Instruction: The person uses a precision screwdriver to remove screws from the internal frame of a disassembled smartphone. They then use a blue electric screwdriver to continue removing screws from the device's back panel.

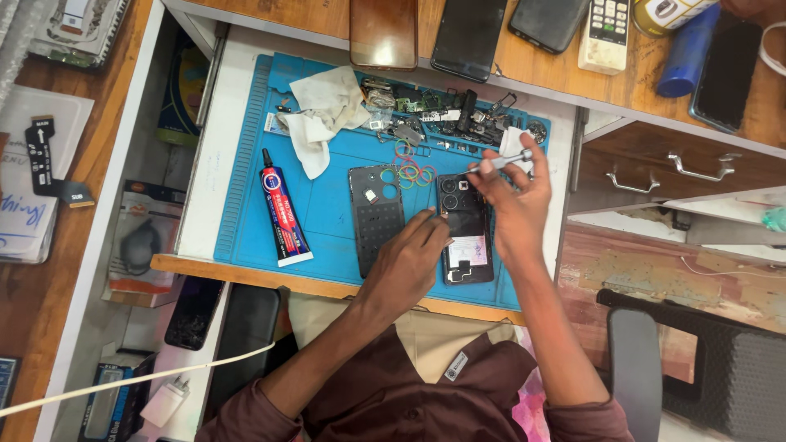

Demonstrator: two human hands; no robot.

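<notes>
Matt blue rubbery mat [327,205], crumpled white cloth [323,115] upon it; glossy black phone [465,233], shiny metal screwdriver [499,163], worn wooden table [540,69]

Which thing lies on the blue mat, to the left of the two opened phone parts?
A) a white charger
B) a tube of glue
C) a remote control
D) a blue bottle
B: the tube of glue lies on the blue mat, left of the phone back cover and the opened phone; the other three things are off the mat.
</notes>
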